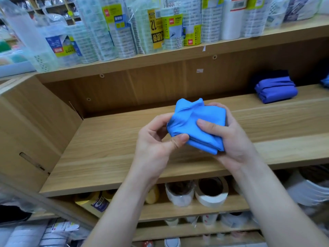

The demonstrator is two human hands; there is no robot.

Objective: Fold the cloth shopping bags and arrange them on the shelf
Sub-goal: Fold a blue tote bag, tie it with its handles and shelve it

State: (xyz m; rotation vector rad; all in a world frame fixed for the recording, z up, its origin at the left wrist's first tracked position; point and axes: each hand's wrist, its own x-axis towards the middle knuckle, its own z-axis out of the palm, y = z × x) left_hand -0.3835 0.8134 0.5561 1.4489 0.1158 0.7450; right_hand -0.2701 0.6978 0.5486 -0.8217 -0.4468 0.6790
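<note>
At the centre of the frame the person holds a light blue bag point(197, 125), folded into a small thick packet, in the air above the wooden shelf point(110, 139). The right hand point(229, 139) is clamped on it, thumb pressed across the top and fingers curled round the far side and beneath. The left hand point(156, 145) pinches the packet's left corner between thumb and curled fingers.

The packet looks nearly done, though its upper edge bunches up loosely. To finish well, the left hand should probably tuck and flatten that loose edge while the right thumb pins the layers so they do not slide apart. Soft cloth springs open, so the packet is best pressed flat before being let go.

A darker blue folded bag point(275, 90) already lies on the shelf at the upper right of the frame, close to the back panel, and a scrap of more blue cloth point(324, 82) shows at the far right edge. Bare board stretches from that bag across to the side panel point(26, 122) at the left, so there is wide room to set the packet down beside it. The upper shelf's front edge hangs above, laden with tape packs point(124, 32), so the hands should go in low. Tape rolls point(211, 193) sit on the shelf beneath.
</note>
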